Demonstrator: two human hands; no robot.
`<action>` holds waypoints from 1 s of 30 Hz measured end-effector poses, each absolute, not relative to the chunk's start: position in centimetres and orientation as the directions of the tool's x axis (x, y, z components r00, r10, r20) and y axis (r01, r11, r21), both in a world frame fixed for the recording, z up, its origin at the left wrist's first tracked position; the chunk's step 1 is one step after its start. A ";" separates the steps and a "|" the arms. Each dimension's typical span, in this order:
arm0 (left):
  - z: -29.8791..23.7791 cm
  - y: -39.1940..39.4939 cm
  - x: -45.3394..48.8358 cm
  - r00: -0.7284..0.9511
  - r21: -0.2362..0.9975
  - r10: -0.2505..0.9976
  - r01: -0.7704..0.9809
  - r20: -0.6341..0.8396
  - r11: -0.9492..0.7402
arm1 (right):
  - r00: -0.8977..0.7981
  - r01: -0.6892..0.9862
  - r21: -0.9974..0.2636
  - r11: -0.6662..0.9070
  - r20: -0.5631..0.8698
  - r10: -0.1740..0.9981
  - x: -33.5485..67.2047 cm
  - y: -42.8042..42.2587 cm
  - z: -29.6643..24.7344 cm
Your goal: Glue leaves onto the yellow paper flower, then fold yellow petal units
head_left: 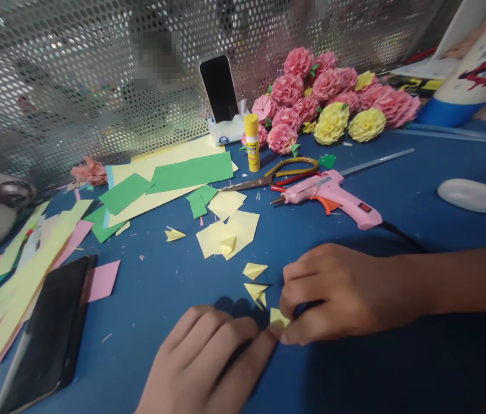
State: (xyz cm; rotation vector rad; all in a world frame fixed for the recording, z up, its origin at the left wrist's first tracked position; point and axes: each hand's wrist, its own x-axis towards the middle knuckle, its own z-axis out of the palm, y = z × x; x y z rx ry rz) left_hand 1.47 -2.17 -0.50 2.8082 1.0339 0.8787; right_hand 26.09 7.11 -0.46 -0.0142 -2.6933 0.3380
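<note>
A small yellow paper piece (278, 317) lies on the blue tabletop under the fingertips of both hands, which cover its lower edge. My left hand (212, 356) comes from below with its fingers curled, a fingertip pressed to the paper's near side. From the right, my right hand (338, 293) is closed at the paper's right edge, its thumb close to the left fingertip. Just beyond the hands are a folded yellow paper point (255, 270) and another folded piece (257, 293). Farther off lie yellow paper squares (243, 227) with a folded piece (227, 245) on top.
A pink glue gun (329, 195), scissors (269, 179) and a glue stick (252, 144) are beyond the hands. Pink paper flowers (288, 89) fill the back. At left lie a dark phone-like slab (51, 333) and paper strips (49, 264). A white oval object (471, 194) sits right.
</note>
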 end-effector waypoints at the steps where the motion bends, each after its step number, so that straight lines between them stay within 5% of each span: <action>1: -0.4 -2.1 1.6 0.622 0.214 0.614 0.596 0.486 -0.774 | -0.907 -0.044 -0.241 0.970 0.415 0.062 26.1 7.2 -0.5; 11: 0.1 -1.5 2.6 0.655 0.172 0.612 0.608 0.443 -0.775 | -0.928 -0.035 -0.331 0.943 0.361 0.092 26.6 7.4 -0.3; 21: 0.1 -1.3 3.6 0.642 0.333 0.735 0.658 0.218 -0.675 | -0.907 -0.118 -0.466 0.877 0.410 0.096 26.4 7.4 -0.6; 30: -0.2 -1.1 4.2 0.593 0.327 0.786 0.718 0.175 -0.615 | -0.908 -0.147 -0.258 0.955 0.418 -0.027 26.9 7.4 -0.7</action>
